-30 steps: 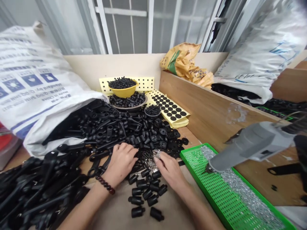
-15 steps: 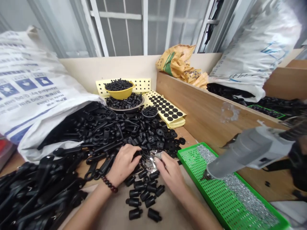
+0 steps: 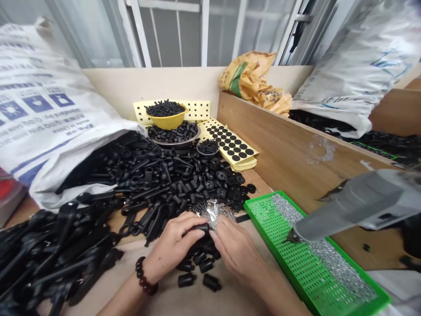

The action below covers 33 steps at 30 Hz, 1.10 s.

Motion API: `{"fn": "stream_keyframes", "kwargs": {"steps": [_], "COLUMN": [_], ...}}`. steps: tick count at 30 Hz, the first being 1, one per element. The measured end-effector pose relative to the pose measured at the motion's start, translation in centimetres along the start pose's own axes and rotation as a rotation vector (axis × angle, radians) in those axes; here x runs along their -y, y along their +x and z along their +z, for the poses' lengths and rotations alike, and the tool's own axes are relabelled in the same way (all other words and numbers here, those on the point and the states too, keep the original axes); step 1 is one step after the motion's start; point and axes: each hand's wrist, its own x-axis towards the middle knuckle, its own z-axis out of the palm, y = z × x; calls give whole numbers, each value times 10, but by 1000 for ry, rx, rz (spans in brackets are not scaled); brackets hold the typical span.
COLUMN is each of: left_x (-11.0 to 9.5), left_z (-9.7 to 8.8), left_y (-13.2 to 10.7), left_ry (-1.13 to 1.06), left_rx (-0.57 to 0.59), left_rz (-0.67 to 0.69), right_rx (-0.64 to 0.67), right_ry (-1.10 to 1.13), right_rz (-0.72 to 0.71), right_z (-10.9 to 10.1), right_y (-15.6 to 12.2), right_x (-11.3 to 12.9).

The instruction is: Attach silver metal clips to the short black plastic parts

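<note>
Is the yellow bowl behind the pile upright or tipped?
Upright: the round yellow bowl sits rim up, heaped with black plastic parts.

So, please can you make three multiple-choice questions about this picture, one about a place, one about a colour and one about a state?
1. On which wrist is the beaded bracelet?
A) The right wrist
B) The left wrist
C) Neither wrist; it lies on the table

2. What colour is the perforated tray under the silver screws?
A) Yellow
B) Red
C) Green

3. What is the left hand doing?
A) Holding a small black part
B) Gripping the screwdriver
C) Resting flat on the yellow bowl

Answers:
1. B: the beads circle the wrist of the left hand.
2. C: the tray's rim and mesh are green around the screws.
3. A: the part sits in its curled fingers, beside silver foil.
</note>
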Motion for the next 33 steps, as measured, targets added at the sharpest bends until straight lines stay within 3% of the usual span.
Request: {"fn": "stream_keyframes", "kwargs": {"steps": [4, 12, 15, 18, 24, 29, 33], "left_x": [-4, -13, -14, -14, -19, -23, -22], "left_z": [4, 10, 13, 14, 13, 14, 18], "left_y": [-8, -21, -25, -27, -27, -28, -30], "left_ry": [-55, -27, 26, 29, -89, -171, -205], "left_rx": [-6, -43, -68, -75, 2, 30, 1], "left_rz": [-18, 33, 86, 107, -93, -189, -264], "right_rx": [76, 178, 174, 143, 113, 83, 32], "right_ry": [163, 583, 638, 544, 374, 274, 44], "right_rz": [45, 396, 459, 357, 71, 18, -77], "right_z": [-4, 1, 3, 2, 0, -2, -1], "right_y": [-6, -19, -23, -24, -27, -28, -29], "right_x": [6, 16, 20, 21, 17, 14, 11]}}
